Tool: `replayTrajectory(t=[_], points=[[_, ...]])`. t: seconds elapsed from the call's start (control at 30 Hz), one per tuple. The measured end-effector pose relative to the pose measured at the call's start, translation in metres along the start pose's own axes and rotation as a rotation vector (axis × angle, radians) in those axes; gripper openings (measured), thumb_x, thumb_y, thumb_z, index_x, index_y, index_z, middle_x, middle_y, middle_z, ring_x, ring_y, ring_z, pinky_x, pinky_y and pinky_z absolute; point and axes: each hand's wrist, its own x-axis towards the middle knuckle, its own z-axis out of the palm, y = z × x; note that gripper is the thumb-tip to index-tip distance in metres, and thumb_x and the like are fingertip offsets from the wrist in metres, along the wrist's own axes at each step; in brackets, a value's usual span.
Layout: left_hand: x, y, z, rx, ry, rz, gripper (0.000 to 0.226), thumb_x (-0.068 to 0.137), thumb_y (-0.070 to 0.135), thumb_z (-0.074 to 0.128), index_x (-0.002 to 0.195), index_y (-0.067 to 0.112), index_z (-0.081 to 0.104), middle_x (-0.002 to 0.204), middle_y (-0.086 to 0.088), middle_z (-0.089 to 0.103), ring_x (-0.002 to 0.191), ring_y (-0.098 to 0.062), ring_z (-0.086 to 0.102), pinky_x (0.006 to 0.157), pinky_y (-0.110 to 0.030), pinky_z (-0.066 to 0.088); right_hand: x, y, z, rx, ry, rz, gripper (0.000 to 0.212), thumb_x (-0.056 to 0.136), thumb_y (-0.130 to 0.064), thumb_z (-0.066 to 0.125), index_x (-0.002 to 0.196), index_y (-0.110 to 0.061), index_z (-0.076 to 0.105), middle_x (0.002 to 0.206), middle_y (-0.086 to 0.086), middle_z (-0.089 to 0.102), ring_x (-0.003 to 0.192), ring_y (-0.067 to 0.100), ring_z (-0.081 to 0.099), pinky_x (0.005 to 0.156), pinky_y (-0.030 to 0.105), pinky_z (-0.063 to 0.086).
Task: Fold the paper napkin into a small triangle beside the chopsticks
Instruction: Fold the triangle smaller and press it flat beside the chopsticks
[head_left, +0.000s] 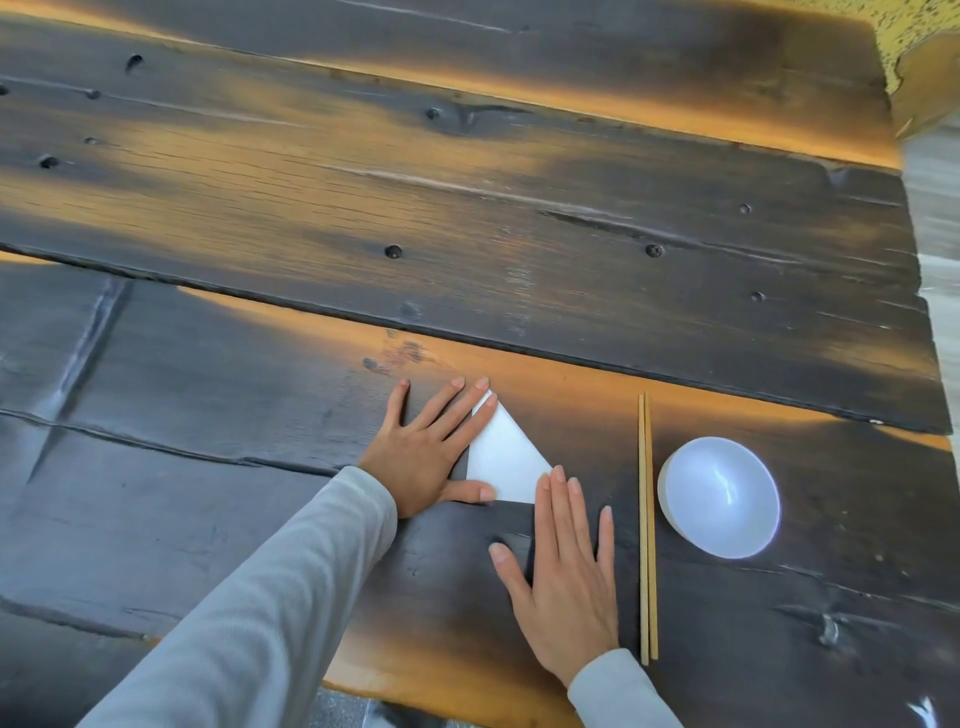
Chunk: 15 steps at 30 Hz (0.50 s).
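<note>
napkin: paper napkin (506, 457) already a white triangle, flat on the dark wooden bench (467, 218), lower centre of frame
placement: left of the chopsticks (647, 525) in the frame, near but not touching; white bowl (719, 496) just right of the chopsticks
left hand: left hand (426, 457) flat, fingers straight and spread, pressing the napkin's left edge, thumb on the bottom edge; grip apart, nothing pinched
right hand: right hand (563, 566) flat on bench, fingertips (557, 475) touching the napkin's lower right corner; grip apart too
done: triangle fold looks made, location beside chopsticks fits
left: judging by the pressing, crease being flattened; maybe one more fold if "small" needs it, can't tell; then lift hands
layers: fold count hidden, can't tell
</note>
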Motion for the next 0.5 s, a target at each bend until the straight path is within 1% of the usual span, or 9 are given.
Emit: replayTrajectory(t=[0.1,0.2,0.27,0.3,0.33,0.4,0.43,0.5], points=[[0.001,0.0,-0.001,-0.016,0.001,0.0,0.104,0.082,0.089,0.021,0.159,0.02,0.023,0.168,0.0,0.02,0.152,-0.022,0.026,0.111,-0.072,0.026,0.0,-0.001,-0.003,-0.001,-0.014,0.007,0.082,0.098,-0.069,0.027,0.158,-0.016,0.013,0.167,0.002,0.008,0.153,0.019,-0.002,0.122,0.048,-0.001],[0.0,0.001,-0.002,-0.027,-0.003,0.002,0.104,0.082,0.088,0.02,0.159,0.02,0.023,0.168,-0.002,0.02,0.152,-0.022,0.026,0.11,-0.073,0.027,0.0,-0.006,-0.009,0.017,-0.021,0.012,0.08,0.098,-0.066,0.026,0.158,-0.016,0.012,0.167,0.001,0.004,0.153,0.019,-0.002,0.122,0.047,-0.005],[0.001,0.002,-0.006,-0.029,-0.001,-0.003,0.105,0.081,0.087,0.021,0.159,0.017,0.023,0.168,-0.004,0.019,0.152,-0.023,0.026,0.109,-0.072,0.029,0.0,-0.007,-0.014,0.098,-0.007,0.022,0.076,0.099,-0.064,0.025,0.158,-0.019,0.014,0.167,-0.001,0.003,0.153,0.017,-0.004,0.122,0.044,-0.008],[0.0,0.003,-0.009,-0.031,0.009,-0.006,0.106,0.081,0.087,0.022,0.159,0.016,0.022,0.168,-0.004,0.018,0.152,-0.023,0.026,0.109,-0.072,0.031,0.0,-0.008,-0.018,0.164,0.006,0.048,0.073,0.099,-0.063,0.027,0.157,-0.02,0.019,0.167,-0.001,0.006,0.153,0.016,-0.002,0.123,0.042,-0.007],[0.0,0.003,-0.012,-0.04,0.025,-0.007,0.106,0.081,0.086,0.025,0.159,0.015,0.021,0.168,-0.005,0.017,0.152,-0.024,0.026,0.109,-0.07,0.032,0.001,-0.008,-0.023,0.235,0.026,0.085,0.069,0.098,-0.062,0.03,0.155,-0.023,0.027,0.167,-0.001,0.012,0.152,0.017,0.005,0.123,0.041,-0.001],[-0.005,0.007,-0.016,-0.084,0.095,0.005,0.096,0.086,0.078,0.035,0.158,0.015,0.026,0.167,-0.007,0.02,0.151,-0.029,0.03,0.109,-0.061,0.035,0.005,-0.008,-0.035,0.336,0.077,0.172,0.06,0.097,-0.057,0.042,0.148,-0.025,0.039,0.16,-0.001,0.03,0.145,0.019,0.024,0.119,0.042,0.018],[-0.01,0.011,-0.015,-0.112,0.153,0.018,0.084,0.091,0.068,0.041,0.156,0.015,0.034,0.166,-0.009,0.027,0.147,-0.03,0.036,0.105,-0.056,0.038,0.009,-0.007,-0.039,0.358,0.102,0.211,0.058,0.096,-0.054,0.047,0.146,-0.024,0.041,0.155,0.0,0.039,0.139,0.02,0.031,0.115,0.042,0.027],[-0.024,0.026,-0.008,-0.171,0.281,0.038,0.056,0.097,0.047,0.05,0.144,0.016,0.051,0.156,-0.01,0.044,0.134,-0.03,0.05,0.095,-0.048,0.042,0.017,-0.007,-0.048,0.382,0.105,0.289,0.06,0.095,-0.05,0.054,0.145,-0.022,0.041,0.144,0.0,0.047,0.131,0.019,0.038,0.109,0.041,0.037]])
